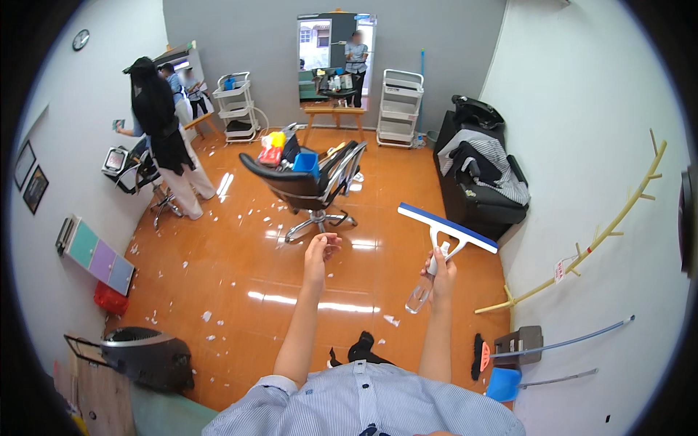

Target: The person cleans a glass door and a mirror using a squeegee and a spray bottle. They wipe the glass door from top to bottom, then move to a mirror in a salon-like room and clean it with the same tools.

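My right hand (443, 272) grips a white-handled squeegee (447, 226) with a blue-topped blade, raised at the right of my body. The same hand also holds a clear plastic spray bottle (420, 294), tilted, its white spray head against the squeegee's handle. My left hand (323, 248) is held up before me with its fingers bent and apart, and nothing shows in it. Beyond it stands a black salon chair (283, 188) on a chrome base, with a blue container (306, 163) and a red-and-yellow packet (272, 148) on its seat.
A person (158, 125) stands at the left by another chair. White scraps (206, 315) lie scattered on the orange tiled floor. White trolleys (401, 111) flank a mirror (337, 60). At the right are a black sofa (480, 210), a wooden coat stand (616, 212), a broom (482, 357) and a blue dustpan (503, 384).
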Demonstrator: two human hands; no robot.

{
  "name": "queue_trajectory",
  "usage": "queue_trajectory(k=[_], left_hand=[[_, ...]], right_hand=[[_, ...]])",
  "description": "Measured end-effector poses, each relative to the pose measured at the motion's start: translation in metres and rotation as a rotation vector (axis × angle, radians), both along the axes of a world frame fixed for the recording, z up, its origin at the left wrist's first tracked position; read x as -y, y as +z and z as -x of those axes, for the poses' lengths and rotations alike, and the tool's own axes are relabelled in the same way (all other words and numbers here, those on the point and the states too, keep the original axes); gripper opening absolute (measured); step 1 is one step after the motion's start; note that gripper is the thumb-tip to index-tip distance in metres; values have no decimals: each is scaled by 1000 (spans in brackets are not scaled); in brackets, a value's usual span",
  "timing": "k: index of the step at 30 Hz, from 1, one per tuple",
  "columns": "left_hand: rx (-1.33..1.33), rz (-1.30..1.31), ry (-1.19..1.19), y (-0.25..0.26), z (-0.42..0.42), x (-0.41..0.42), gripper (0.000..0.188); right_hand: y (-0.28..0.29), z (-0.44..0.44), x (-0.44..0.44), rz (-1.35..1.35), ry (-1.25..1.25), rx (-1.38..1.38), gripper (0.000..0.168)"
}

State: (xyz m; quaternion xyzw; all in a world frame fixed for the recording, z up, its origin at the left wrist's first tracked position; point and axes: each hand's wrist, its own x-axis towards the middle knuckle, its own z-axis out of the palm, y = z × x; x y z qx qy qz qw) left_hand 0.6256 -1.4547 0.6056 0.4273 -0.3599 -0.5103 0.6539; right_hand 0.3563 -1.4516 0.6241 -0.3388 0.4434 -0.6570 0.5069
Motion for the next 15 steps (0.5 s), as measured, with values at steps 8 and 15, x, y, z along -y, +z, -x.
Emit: queue_trajectory(k=[8, 15], left_hand=[[4, 90, 14, 16, 59, 160, 24], [27, 14, 31, -20, 71, 271, 23]], right_hand=[[28, 69, 157, 106, -96, -64, 25], [13, 108, 255, 34, -146, -52, 26]])
